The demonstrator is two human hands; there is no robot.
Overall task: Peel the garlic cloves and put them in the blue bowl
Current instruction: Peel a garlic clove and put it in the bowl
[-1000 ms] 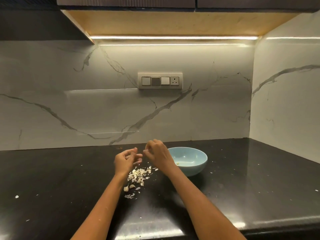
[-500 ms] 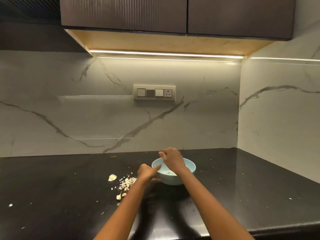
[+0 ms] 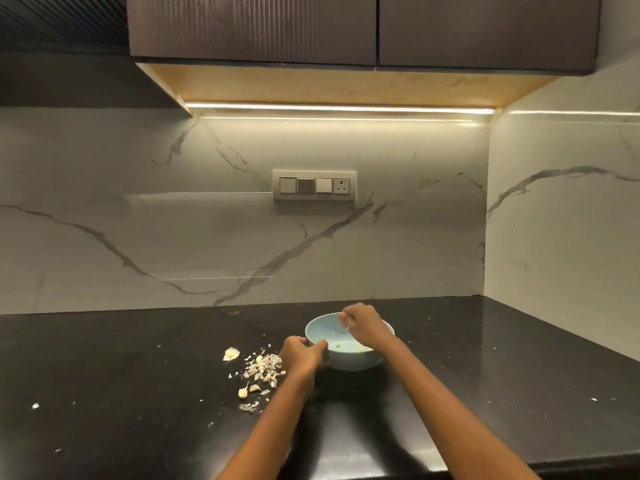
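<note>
Pale blue, the blue bowl sits on the black counter with a few small yellowish bits on its floor — peeled garlic cloves, I judge, though they are too small to be sure. My right hand hangs over the bowl's opening, fingertips bunched and pointing down; whether they pinch a clove or have let it go I cannot tell at this range. My left hand is curled against the bowl's near-left rim, fingers closed on the edge as if to steady it.

A second ago both hands were together over the heap of skins, working at a clove. Half a second ago the right had already reached the bowl and the left was closing in on its rim. So one more clove has gone from peeling to delivery — a drop is either made or about to be.

Left of the bowl lies the pile of papery skins, touching the left wrist, with what look like unpeeled cloves at its near edge and one larger piece off to the far left. Work remains.
</note>
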